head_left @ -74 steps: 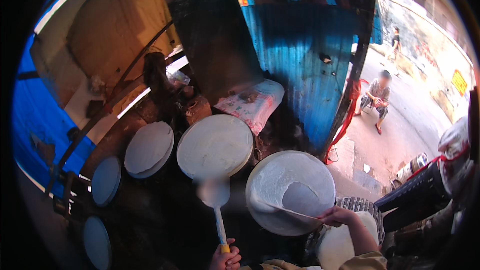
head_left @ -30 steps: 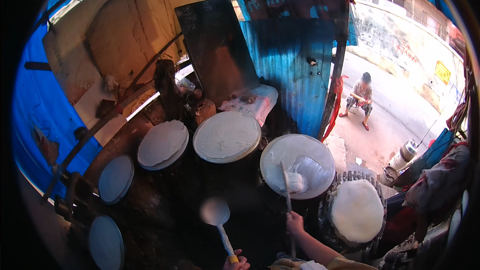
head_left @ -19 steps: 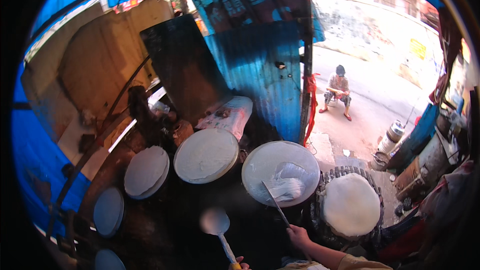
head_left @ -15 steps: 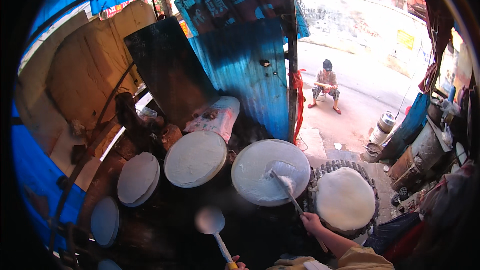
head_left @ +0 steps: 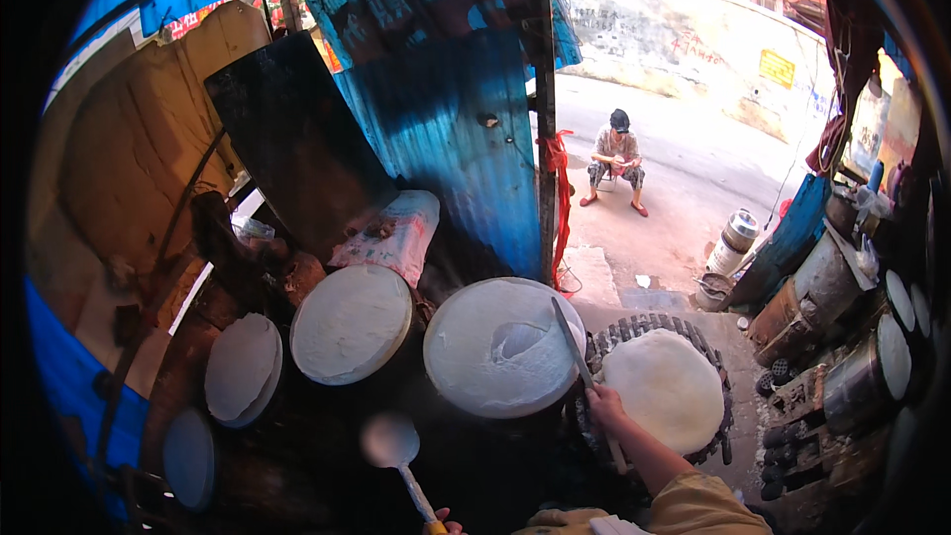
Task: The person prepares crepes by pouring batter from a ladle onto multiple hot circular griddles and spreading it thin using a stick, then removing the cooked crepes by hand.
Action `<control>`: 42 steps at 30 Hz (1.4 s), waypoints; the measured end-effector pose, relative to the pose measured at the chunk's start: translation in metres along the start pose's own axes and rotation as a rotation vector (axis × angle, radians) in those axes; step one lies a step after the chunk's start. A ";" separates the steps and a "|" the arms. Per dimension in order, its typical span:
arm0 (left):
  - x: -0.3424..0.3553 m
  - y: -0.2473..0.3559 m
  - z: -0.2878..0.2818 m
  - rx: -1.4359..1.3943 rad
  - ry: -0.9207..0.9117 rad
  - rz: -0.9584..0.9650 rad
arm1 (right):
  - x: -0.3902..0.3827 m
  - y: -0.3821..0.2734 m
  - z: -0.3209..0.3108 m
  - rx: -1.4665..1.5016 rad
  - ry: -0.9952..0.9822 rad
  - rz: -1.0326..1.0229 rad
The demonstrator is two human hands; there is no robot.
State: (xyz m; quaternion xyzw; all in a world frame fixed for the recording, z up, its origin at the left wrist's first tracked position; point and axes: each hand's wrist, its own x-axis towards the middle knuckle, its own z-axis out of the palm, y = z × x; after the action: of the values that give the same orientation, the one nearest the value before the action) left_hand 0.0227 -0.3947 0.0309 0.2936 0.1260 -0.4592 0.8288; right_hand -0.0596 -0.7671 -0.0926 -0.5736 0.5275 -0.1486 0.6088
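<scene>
My right hand [head_left: 606,406] is closed round the handle of a long flat spatula [head_left: 570,337]. Its blade lies over the right edge of a round griddle [head_left: 466,386] coated with white batter [head_left: 471,332]. A thin, greyish patch shows near the middle of that coating. At the bottom edge my left hand [head_left: 451,525], only partly in view, grips the yellow end of a ladle [head_left: 389,439]. The ladle's round bowl hangs below the griddles, over a dark area. Beside my right hand, a pale round flatbread [head_left: 666,391] rests on a dark slatted stand [head_left: 721,362].
Leftward stand more batter-covered griddles: a large one [head_left: 352,325], a smaller one [head_left: 243,369] and another [head_left: 188,458]. A pink-and-white sack [head_left: 391,230] sits behind them. Metal drums [head_left: 792,312] line the right side. Outside, a seated person [head_left: 616,160] is near a metal canister [head_left: 733,243].
The spatula has swung from the middle of the batter to the griddle's right edge. The white heap at its blade is gone from the centre. The whole view has shifted slightly right.
</scene>
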 end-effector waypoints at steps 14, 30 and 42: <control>0.014 0.008 0.012 -0.116 -0.082 -0.009 | 0.022 -0.021 0.000 -0.270 0.095 -0.440; 0.012 0.010 0.021 -0.102 0.029 -0.074 | -0.013 -0.014 0.062 0.343 0.023 -0.044; 0.007 0.009 0.014 -0.091 0.020 -0.054 | 0.005 -0.006 0.049 0.421 -0.157 0.042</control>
State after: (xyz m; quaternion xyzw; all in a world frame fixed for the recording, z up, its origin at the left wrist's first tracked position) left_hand 0.0330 -0.4046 0.0419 0.2568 0.1628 -0.4723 0.8274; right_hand -0.0149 -0.7463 -0.1006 -0.4326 0.4475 -0.1977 0.7573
